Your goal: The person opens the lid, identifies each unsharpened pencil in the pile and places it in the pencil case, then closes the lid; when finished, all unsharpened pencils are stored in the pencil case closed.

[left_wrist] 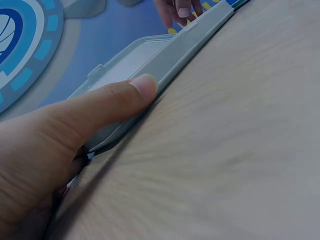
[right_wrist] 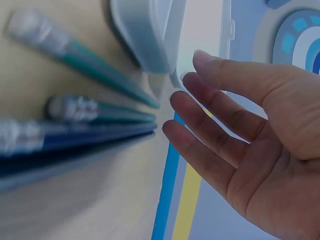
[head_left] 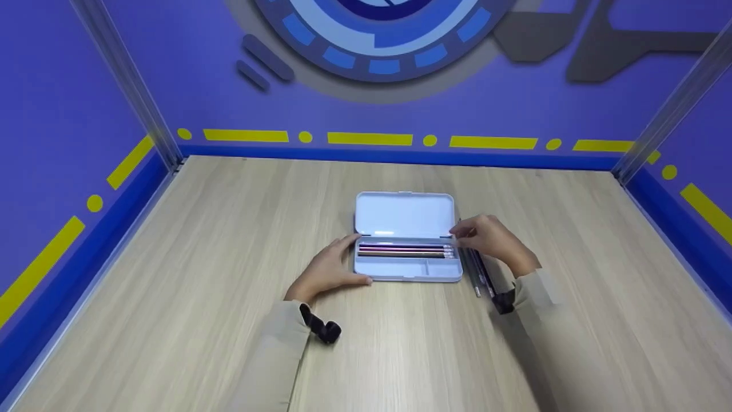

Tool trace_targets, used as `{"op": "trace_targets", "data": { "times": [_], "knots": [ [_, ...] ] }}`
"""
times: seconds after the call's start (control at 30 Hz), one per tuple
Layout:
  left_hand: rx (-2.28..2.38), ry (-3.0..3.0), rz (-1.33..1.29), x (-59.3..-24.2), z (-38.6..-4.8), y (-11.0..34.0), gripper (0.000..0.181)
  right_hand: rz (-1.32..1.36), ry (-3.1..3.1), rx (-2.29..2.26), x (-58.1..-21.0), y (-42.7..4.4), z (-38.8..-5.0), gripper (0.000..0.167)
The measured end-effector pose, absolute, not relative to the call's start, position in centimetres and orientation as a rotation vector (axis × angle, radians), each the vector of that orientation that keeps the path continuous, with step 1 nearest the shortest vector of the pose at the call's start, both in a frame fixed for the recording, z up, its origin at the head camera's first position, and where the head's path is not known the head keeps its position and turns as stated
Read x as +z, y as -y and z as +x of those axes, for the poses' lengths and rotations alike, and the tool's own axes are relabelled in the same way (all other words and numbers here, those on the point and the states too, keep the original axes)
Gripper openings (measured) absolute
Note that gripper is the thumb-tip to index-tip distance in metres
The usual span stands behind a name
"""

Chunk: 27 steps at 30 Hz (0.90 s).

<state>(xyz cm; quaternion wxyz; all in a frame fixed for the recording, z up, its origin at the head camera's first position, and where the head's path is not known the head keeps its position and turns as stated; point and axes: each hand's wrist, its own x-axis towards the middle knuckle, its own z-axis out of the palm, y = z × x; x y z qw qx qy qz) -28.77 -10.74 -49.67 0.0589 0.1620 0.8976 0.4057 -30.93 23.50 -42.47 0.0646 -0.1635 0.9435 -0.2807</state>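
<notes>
A white pencil case lies on the table with its lid folded back. Several pencils rest side by side in its rear compartment, their eraser ends to the right. My left hand grips the case's left end, with the thumb against the front wall and the fingers near the hinge. Beside the right end is my right hand; its fingers are loosely bent and hold nothing in the right wrist view. More pencils lie on the table below that hand, partly hidden by it in the head view.
The wooden table spreads out around the case. Blue-purple panels with yellow dashes close it in at the back and both sides. Black wrist straps sit over the beige sleeves. The case's front section has a small divider.
</notes>
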Motion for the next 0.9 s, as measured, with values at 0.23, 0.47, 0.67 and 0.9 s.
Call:
{"op": "trace_targets", "data": {
  "times": [0.23, 0.47, 0.67, 0.9],
  "knots": [
    [1.229, -2.710, 0.476, -49.6, -28.7, 10.8, 0.102, -0.369, -2.860, -0.832, -42.6, -24.8, -30.5, 0.029],
    [1.235, -2.703, 0.474, -49.5, -28.7, 10.8, 0.103, -0.332, -2.828, -0.840, -43.1, -26.2, -30.2, 0.034],
    [1.241, -2.697, 0.462, -49.6, -28.7, 10.7, 0.103, -0.267, -2.798, -0.809, -43.2, -26.9, -30.0, 0.040],
    [1.242, -2.702, 0.475, -49.6, -28.7, 10.8, 0.102, -0.227, -2.743, -0.753, -43.3, -27.2, -30.1, 0.045]
  ]
}}
